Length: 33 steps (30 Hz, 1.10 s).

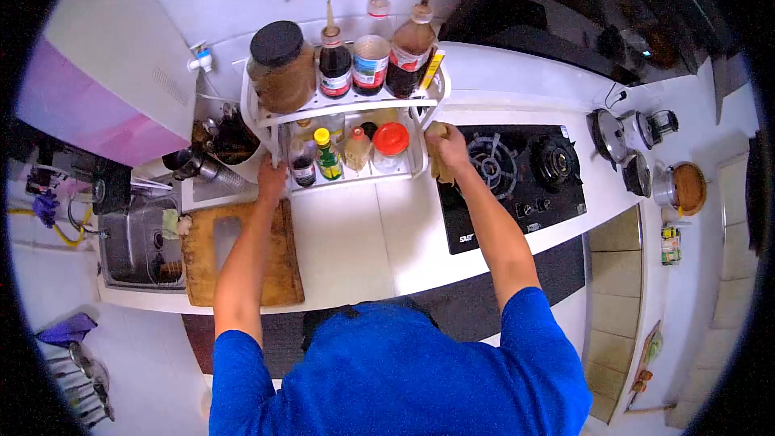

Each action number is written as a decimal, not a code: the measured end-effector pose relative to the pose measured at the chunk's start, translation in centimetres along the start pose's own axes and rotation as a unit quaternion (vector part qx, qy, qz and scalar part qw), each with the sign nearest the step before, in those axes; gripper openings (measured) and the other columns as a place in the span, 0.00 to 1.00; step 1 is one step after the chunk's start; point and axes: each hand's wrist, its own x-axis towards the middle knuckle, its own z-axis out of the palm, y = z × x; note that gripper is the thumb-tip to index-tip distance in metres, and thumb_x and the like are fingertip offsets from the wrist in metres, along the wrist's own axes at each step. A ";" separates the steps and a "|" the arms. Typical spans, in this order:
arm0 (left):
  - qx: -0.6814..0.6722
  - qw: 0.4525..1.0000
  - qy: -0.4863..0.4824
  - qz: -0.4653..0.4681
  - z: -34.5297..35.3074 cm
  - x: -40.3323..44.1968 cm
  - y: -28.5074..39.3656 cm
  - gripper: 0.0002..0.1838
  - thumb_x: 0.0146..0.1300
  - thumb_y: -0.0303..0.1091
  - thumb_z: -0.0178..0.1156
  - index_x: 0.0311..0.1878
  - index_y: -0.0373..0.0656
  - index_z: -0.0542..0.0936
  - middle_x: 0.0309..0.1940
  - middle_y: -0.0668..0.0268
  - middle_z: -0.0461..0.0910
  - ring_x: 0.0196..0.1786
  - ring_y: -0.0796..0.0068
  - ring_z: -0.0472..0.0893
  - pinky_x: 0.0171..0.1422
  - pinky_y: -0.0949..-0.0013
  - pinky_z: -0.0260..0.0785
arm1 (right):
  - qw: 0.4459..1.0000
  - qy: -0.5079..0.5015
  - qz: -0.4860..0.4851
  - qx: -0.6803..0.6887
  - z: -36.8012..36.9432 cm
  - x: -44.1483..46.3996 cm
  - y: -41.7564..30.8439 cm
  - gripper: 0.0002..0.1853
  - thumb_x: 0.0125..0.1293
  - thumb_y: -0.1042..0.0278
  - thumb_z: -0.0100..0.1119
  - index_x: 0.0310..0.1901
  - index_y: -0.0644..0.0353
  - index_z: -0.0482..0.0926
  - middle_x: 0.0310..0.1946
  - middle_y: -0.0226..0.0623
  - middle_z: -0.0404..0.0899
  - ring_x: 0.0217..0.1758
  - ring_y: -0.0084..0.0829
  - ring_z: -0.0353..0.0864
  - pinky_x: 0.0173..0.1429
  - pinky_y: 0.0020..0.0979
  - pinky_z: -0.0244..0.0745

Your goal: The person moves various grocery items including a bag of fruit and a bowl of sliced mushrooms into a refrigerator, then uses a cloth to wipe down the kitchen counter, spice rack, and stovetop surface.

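A white two-tier rack (pixel 347 111) stands on the white counter, holding bottles and jars. My left hand (pixel 273 180) is at the rack's lower left corner, its fingers blurred, so its grip is unclear. At the rack's right side my right hand (pixel 446 148) is closed on a tan cloth (pixel 441 168). On the top tier are a large jar with a black lid (pixel 281 64), a dark sauce bottle (pixel 335 69) and a brown bottle (pixel 409 52). Below stand a yellow-capped bottle (pixel 328 155) and a red-lidded jar (pixel 391 145).
A wooden cutting board (pixel 278 266) with a cleaver lies left of centre, beside the sink (pixel 141 242). The black gas stove (pixel 517 182) is to the right. Pans (pixel 607 136) hang on the right wall. A utensil holder (pixel 230 141) stands left of the rack.
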 end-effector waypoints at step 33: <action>-0.075 0.995 0.015 -0.059 0.8 -0.6 0.2 0.15 0.68 0.32 0.61 0.54 0.40 0.70 0.23 0.66 0.73 0.16 0.74 0.71 0.16 0.68 0.65 | 0.961 -0.076 -0.058 -0.260 3.9 4.1 1.2 0.21 0.53 0.70 0.62 0.50 0.65 0.79 0.48 0.58 0.81 0.56 0.57 0.78 0.59 0.44 0.74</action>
